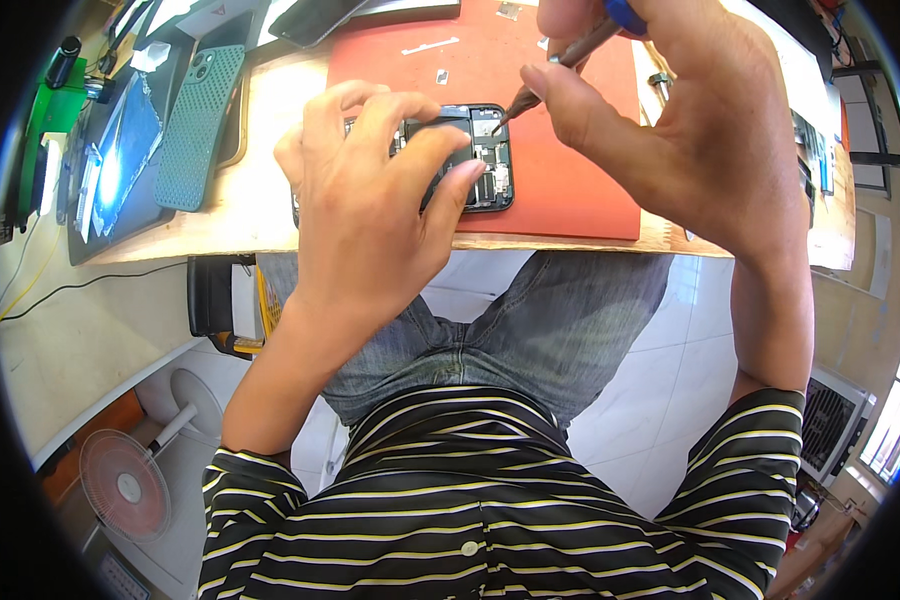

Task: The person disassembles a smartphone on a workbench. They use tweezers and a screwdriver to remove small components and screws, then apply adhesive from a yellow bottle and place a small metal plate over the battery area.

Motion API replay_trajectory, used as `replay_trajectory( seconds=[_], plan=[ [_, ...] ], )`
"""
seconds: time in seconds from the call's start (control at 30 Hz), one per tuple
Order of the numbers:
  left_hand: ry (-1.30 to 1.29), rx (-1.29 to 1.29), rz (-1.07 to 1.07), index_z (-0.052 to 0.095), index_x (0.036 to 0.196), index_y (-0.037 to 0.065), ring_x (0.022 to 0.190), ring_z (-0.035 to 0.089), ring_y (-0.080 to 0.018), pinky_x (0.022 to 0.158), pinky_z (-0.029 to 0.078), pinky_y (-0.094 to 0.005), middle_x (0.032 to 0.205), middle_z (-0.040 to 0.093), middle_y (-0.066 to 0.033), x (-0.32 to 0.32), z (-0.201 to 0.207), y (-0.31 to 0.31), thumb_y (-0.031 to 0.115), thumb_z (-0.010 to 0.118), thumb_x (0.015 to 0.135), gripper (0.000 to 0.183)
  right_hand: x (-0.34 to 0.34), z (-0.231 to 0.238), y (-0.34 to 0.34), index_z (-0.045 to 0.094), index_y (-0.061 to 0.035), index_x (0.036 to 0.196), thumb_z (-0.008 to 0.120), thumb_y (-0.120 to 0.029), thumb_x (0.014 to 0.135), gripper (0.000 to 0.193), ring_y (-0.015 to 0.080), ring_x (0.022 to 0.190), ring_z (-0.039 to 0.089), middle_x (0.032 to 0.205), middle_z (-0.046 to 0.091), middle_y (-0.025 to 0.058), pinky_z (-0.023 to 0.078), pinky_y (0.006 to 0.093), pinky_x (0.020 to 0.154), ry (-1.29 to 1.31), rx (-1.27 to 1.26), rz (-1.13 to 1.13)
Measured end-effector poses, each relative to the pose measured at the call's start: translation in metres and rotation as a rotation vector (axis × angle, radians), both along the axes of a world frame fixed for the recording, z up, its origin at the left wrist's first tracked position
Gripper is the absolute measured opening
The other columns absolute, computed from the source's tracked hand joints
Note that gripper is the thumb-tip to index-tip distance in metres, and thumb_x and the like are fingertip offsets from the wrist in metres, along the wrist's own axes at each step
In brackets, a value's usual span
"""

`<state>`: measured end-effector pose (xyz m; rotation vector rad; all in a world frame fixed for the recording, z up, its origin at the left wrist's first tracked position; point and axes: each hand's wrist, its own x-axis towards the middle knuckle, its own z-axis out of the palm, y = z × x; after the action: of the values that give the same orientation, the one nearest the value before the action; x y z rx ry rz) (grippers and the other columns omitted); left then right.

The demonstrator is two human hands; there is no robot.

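An opened smartphone (490,165) lies flat on an orange-red mat (580,200), its inner parts showing at the right end. My left hand (375,195) is curled over the phone and grips it, covering its left and middle portion. In my right hand (690,140) is a screwdriver (575,55) with a blue cap, pinched between thumb and fingers. Its tapered tip slants down to the upper right part of the phone's innards; whether it sits in a screw is too small to tell.
At the left lie a green perforated phone case (200,125) and a shiny dark panel (130,150) reflecting light. Small white pieces (442,76) rest on the mat's far part. A dark device (310,20) sits at the back. A fan (125,485) stands below left.
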<state>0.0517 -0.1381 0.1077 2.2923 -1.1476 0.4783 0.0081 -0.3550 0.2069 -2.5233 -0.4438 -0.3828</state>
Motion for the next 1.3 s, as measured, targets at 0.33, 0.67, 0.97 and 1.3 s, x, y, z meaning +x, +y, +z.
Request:
replay_trajectory(
  seconds=[0.33,0.67,0.97,1.3],
  plan=[
    [0.019,0.086,0.018,0.078,0.100,0.013,0.127,0.054,-0.0313,0.103,0.036,-0.0495,0.124,0.070,0.0004,0.008,0.002,-0.022,0.015,0.080,0.089,0.011,-0.018,0.020,-0.024,0.058,-0.0009,0.110,0.070,0.001,0.085,0.028,0.0158,0.077,0.069,0.084,0.063,0.0052,0.055,0.0328,0.067,-0.078,0.191,-0.132],
    [-0.015,0.048,-0.021,0.076,0.102,0.012,0.123,0.054,-0.0325,0.098,0.035,-0.0490,0.120,0.067,-0.0010,0.008,0.009,-0.012,0.011,0.079,0.087,0.015,-0.047,-0.062,-0.073,0.054,-0.0054,0.135,0.070,-0.006,0.088,0.050,0.0236,0.056,0.058,0.064,0.060,0.0064,0.048,0.0381,0.060,0.265,-0.213,-0.413],
    [0.076,0.009,0.059,0.078,0.104,0.008,0.112,0.058,-0.0313,0.100,0.043,-0.0427,0.113,0.071,-0.0064,-0.014,0.027,0.025,0.007,0.084,0.085,0.020,-0.092,-0.055,-0.062,0.075,-0.0007,0.092,0.077,-0.017,0.092,0.017,0.0237,0.061,0.066,0.068,0.070,0.0109,0.050,0.0387,0.061,0.371,-0.169,-0.740],
    [0.124,-0.103,-0.001,0.079,0.101,0.008,0.098,0.059,-0.0286,0.089,0.039,-0.0429,0.101,0.070,-0.0028,-0.038,0.020,0.031,0.012,0.089,0.077,0.026,-0.092,-0.067,-0.069,0.073,-0.0013,0.075,0.072,-0.020,0.081,0.019,0.0257,0.056,0.067,0.061,0.068,0.0114,0.052,0.0377,0.061,0.462,-0.214,-0.900]
  ],
)
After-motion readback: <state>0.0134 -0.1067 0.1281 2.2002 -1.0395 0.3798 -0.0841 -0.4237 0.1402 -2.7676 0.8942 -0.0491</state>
